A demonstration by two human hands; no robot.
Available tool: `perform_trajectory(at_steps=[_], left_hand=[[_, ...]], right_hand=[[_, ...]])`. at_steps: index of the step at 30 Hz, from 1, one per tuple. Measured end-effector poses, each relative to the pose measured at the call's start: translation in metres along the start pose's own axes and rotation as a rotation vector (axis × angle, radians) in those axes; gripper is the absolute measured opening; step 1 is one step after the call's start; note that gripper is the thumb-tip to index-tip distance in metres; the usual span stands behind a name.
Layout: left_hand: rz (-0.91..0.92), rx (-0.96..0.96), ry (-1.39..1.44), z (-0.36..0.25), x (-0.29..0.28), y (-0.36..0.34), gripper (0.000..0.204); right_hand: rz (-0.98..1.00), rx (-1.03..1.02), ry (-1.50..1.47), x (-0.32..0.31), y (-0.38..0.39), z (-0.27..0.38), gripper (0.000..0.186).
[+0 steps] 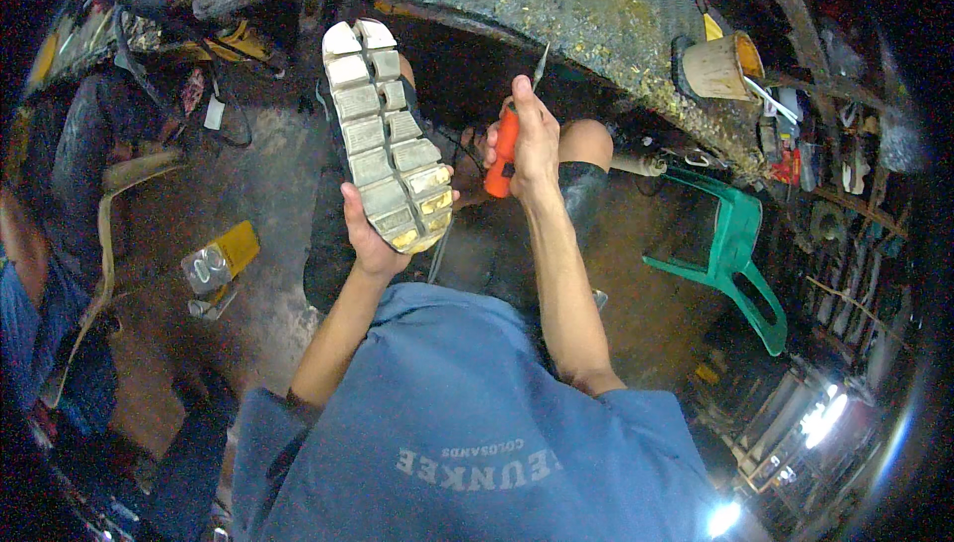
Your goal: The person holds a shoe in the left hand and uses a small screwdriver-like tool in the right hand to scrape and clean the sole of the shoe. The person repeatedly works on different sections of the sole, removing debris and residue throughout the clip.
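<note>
My left hand (372,236) grips a shoe (380,135) turned sole up, with pale segmented tread split by a dark groove and yellow patches near the lower end. The fingertips show at the sole's right edge. To its right, my right hand (529,140) is closed around an orange-handled tool (502,163) whose pointed metal tip (541,67) points upward, apart from the sole.
A worn workbench (497,0) crosses the top, holding a cream tub (715,71) at the right. A green plastic chair (725,264) stands right. A yellow container (232,249) lies on the floor (268,304) at left. Another person (40,313) is at the far left.
</note>
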State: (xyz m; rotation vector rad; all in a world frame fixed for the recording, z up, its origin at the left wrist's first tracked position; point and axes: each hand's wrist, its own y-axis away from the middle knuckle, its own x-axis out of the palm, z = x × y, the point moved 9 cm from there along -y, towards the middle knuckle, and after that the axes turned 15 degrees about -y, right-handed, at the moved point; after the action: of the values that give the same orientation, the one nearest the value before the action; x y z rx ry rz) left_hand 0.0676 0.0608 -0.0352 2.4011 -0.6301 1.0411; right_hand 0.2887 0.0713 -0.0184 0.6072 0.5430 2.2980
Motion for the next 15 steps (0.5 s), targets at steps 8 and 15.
perform_trajectory(at_steps=[8,15], left_hand=[[0.084,0.011,0.241,-0.003,0.006,-0.008,0.106],[-0.025,0.018,0.092,-0.006,-0.003,-0.009,0.111]], right_hand=[[0.043,-0.049,0.100,-0.016,0.035,0.004,0.049],[0.199,0.013,0.962,-0.024,0.087,0.040,0.056]])
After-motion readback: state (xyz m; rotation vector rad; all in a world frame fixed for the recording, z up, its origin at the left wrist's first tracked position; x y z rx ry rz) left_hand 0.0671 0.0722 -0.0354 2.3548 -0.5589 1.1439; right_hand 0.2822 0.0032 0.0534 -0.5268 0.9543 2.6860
